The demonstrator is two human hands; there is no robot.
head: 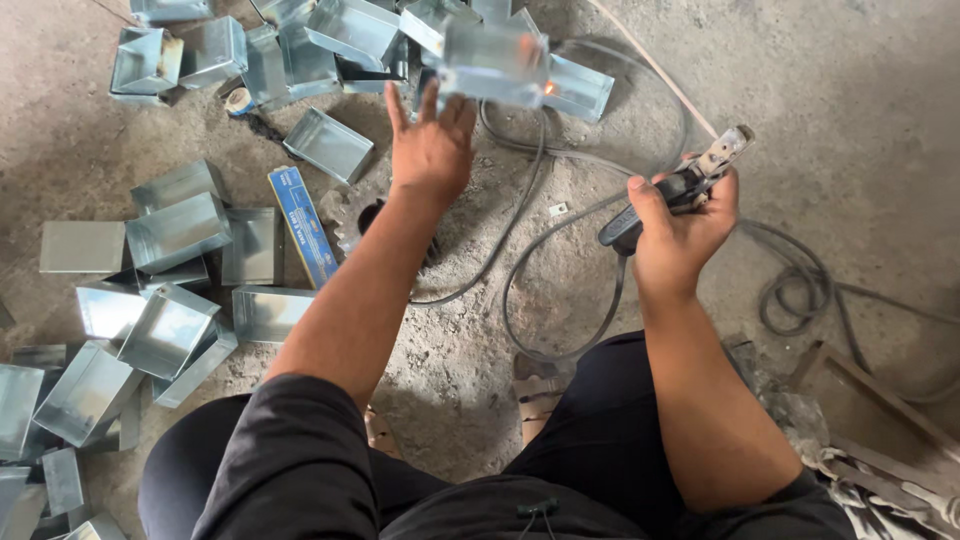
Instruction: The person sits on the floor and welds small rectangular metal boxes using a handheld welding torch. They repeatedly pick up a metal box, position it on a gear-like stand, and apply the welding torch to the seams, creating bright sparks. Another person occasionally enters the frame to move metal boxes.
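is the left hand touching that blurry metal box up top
Cannot tell. In the head view the left hand has fingers reaching the blurred metal box, but motion blur hides any contact.

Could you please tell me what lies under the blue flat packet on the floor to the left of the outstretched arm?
The blue flat packet lies across shiny sheet-metal boxes on the concrete floor. Whatever is directly beneath it is covered.

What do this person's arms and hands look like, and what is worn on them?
Both forearms are bare from elbow to fingertips. The left hand and right hand wear no gloves, rings, watch or wristband. A dark, black-looking sleeve covers the left upper arm; dark cloth also shows near the right elbow.
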